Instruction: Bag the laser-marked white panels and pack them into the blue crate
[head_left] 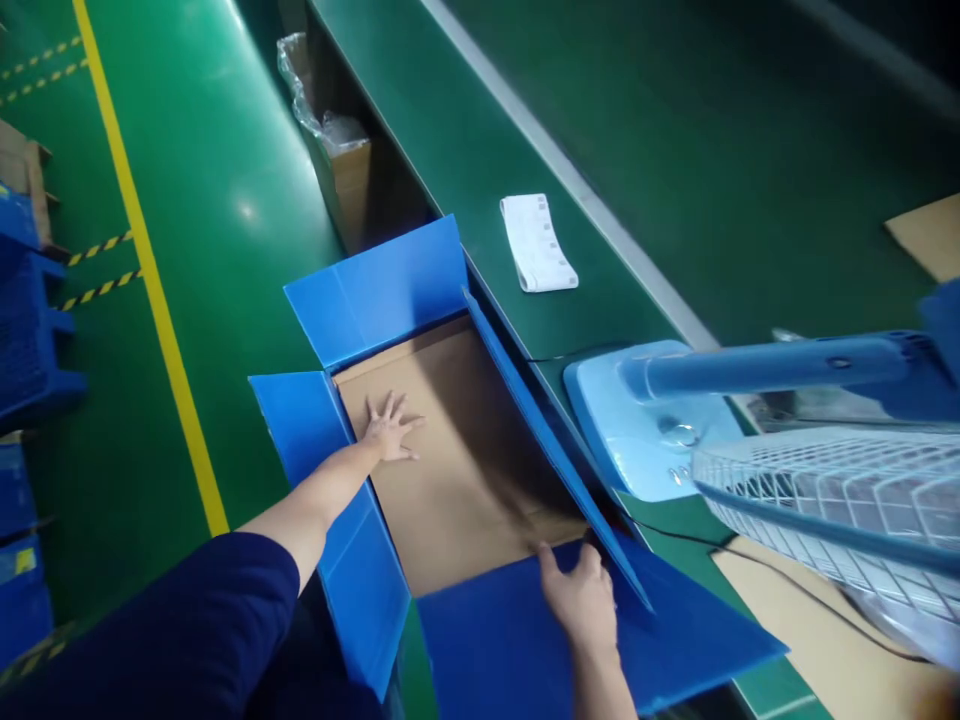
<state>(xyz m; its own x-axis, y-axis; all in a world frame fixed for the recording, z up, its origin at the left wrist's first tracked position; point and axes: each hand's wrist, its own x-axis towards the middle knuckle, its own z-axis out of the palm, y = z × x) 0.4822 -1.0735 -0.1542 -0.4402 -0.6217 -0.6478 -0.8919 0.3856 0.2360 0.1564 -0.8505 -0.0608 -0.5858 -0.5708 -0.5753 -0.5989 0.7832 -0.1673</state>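
Your left hand point(390, 432) lay spread flat on the brown cardboard liner point(457, 470) inside the open blue corrugated-plastic box point(375, 290) beside the dark green desk point(480, 150); your right hand point(581, 598) gripped the near flap. That flap could have sprung shut. The pale blue fan point(660, 420) sat close, above the glossy green floor point(210, 180).

Box point(450, 480): bright blue flaps, plain brown cardboard bottom. Counter point(480, 150): dark green, pale grey strip along it. Floor point(225, 200): glossy green, solid yellow line, yellow-and-black dashed tape. Fan point(787, 430): light blue base, deeper blue stem, white wire grille. Paper slip point(538, 243): white with faint grey print. Sleeve point(195, 620): navy. Crates point(30, 330) at floor edge: blue.
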